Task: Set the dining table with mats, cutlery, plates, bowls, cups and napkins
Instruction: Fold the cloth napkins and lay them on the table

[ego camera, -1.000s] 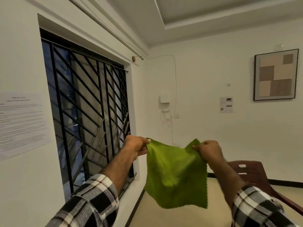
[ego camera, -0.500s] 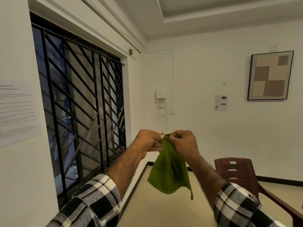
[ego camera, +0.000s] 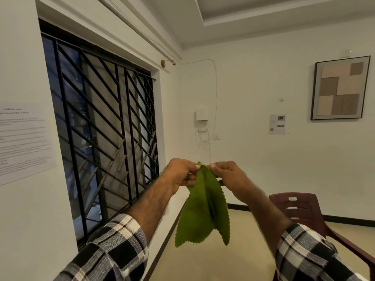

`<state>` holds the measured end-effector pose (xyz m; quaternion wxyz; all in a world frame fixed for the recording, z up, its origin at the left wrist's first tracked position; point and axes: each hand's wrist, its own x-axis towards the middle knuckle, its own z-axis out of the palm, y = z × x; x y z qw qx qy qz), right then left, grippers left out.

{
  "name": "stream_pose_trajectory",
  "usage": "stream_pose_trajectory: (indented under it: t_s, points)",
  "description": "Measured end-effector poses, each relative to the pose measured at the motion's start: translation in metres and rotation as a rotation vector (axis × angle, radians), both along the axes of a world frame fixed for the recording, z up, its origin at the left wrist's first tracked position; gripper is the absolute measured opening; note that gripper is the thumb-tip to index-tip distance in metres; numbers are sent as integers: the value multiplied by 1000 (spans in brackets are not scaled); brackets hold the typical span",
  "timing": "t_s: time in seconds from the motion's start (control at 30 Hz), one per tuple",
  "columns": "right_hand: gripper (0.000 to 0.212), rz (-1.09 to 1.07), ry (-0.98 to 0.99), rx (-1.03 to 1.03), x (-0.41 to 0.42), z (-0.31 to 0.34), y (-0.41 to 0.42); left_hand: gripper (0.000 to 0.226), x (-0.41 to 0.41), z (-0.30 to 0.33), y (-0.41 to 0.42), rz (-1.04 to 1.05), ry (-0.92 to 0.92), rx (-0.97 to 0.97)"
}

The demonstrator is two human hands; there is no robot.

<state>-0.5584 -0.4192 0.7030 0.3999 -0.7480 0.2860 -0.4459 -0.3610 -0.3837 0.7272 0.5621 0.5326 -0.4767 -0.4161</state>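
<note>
The step in hand looks to be the napkin step: the green napkin (ego camera: 203,209) is being folded in the air before it goes to a place setting. Both hands are raised in front of the chest, close together, almost touching at the fingertips. The left hand (ego camera: 181,172) pinches the top of the napkin between thumb and fingers; the right hand (ego camera: 227,173) pinches the same top edge from the other side. The two held corners are brought together at the top, so the cloth hangs below the hands in a long lengthwise fold, with two zigzag-cut flaps pointing down, the nearer flap broader and the right one narrower.

The napkin touches nothing but the hands. It hangs over the floor (ego camera: 213,260), right of the barred window (ego camera: 101,128) and left of the dark red chair (ego camera: 304,211), with the white far wall behind it.

No desk shows here, nor any mats, cutlery, plates, bowls or cups, so how far the setting has got cannot be told. No containers are in view either, so nothing can be said of what they hold.

The next move, as I judge it, calls for squaring the two corners so the edges match, keeping the pinch firm so the limp cloth does not slip open, then perhaps a second fold and carrying it to its place. The cloth is light and floppy and will sag wherever it is not held.
</note>
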Motion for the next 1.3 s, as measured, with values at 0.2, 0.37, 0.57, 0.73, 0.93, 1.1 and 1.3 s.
stream_pose_trajectory:
  t_s: [0.2, 0.37, 0.57, 0.73, 0.93, 1.1, 1.3]
  points:
    - [17, 45, -190, 134, -1, 4, -3, 12, 4, 5, 1, -35, -84, -8]
    - [20, 82, -215, 175, -1, 10, -2, 13, 10, 12, 3, -67, -44, -29]
    - [23, 107, -170, 151, -2, 15, -3, 17, 11, 13, 5, -154, -134, -24]
    - [24, 123, -59, 23, -2, 16, -2, 11, 6, 12, 3, -210, -216, -24]
    - [11, 69, -75, -90, -13, 16, -9, 11, 12, 9, -7, -175, -184, -15]
    - [31, 158, -249, -106, -64, 18, -31, 16, 59, 12, -10, -28, -129, -3]
    - [39, 347, -427, 3, -86, 33, -38, 13, 79, 20, -7, 107, -107, -43]
